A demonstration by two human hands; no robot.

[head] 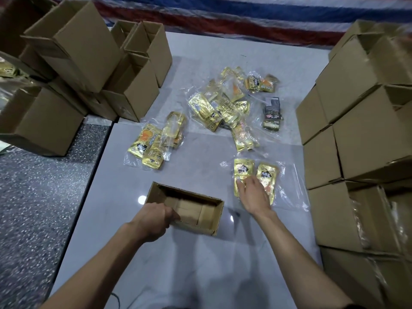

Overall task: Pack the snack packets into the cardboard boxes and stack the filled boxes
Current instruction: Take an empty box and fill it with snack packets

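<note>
Holding the empty box [196, 227] by its near wall in our left grip [153, 219], we rest a loose, open-fingered right grip [254, 195] on a packet bag [243, 168] just right of it; more bags [214, 108] wait beyond, filled boxes [367, 141] farther right.

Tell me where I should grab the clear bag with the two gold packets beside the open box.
Come from above at the near end of the clear bag and pinch across both gold packets, where the right hand rests. It lies flat, so no edge offers itself from the side, and the loose plastic margin alone would likely let the packets slide.
</note>
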